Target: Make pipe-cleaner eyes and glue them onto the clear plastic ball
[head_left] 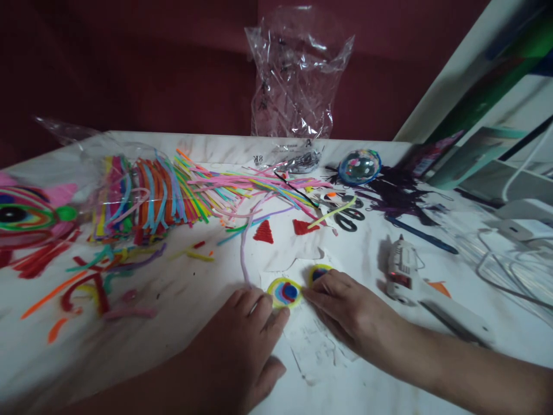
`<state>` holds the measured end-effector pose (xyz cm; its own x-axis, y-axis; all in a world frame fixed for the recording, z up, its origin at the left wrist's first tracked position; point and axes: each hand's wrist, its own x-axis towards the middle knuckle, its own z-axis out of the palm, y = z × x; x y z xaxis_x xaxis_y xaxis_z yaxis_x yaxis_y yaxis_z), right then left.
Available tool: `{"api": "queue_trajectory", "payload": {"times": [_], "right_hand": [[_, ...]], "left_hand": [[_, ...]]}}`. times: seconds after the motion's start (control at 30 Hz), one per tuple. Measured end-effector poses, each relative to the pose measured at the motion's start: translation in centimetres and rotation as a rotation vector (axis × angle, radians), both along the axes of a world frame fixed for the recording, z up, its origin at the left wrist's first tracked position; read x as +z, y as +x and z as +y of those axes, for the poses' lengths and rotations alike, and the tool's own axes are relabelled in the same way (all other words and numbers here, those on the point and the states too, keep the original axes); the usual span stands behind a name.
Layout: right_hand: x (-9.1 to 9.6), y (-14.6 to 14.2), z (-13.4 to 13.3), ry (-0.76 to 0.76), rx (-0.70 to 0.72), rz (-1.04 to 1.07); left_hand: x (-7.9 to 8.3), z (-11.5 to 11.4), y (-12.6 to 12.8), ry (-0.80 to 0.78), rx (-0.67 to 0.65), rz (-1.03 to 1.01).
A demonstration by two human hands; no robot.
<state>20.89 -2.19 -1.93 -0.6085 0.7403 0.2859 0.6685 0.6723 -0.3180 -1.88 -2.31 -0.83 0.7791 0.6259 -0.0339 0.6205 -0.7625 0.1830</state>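
A teardrop-shaped piece of coiled pipe cleaner (286, 292), yellow-rimmed with blue, red and pale bands, lies on white scrap paper (313, 346). My left hand (250, 323) is closed at its left and lower edge, fingertips touching the rim. My right hand (341, 300) pinches at its pointed right end; the exact contact is partly hidden. A second yellow-rimmed piece (319, 271) with a dark blue middle shows behind my right fingers, which cover part of it. Two red ribbed triangles (263, 231) lie beyond, and a lilac pipe cleaner (245, 253) reaches toward my left fingers.
A white glue gun (401, 271) lies at right, with a dark blue pen (421, 235) behind it. Black-handled scissors (352, 216) sit near bundled pipe cleaners (159, 196). Cut scraps (86, 288) and a colourful fish-like piece (30, 216) are left. White cables (505, 259) run along the right.
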Motion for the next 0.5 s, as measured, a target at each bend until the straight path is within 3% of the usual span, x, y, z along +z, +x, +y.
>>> {"api": "queue_trajectory", "payload": {"times": [0.23, 0.4, 0.5], "right_hand": [[0.04, 0.26, -0.19, -0.071, -0.018, 0.088], [-0.47, 0.21, 0.17, 0.021, 0.004, -0.044], [-0.24, 0.21, 0.44, 0.050, 0.028, -0.085]], "left_hand": [[-0.22, 0.15, -0.30, 0.008, -0.055, -0.025], [-0.33, -0.01, -0.18, 0.021, -0.012, -0.038], [-0.42, 0.06, -0.24, 0.033, -0.051, -0.048]]}}
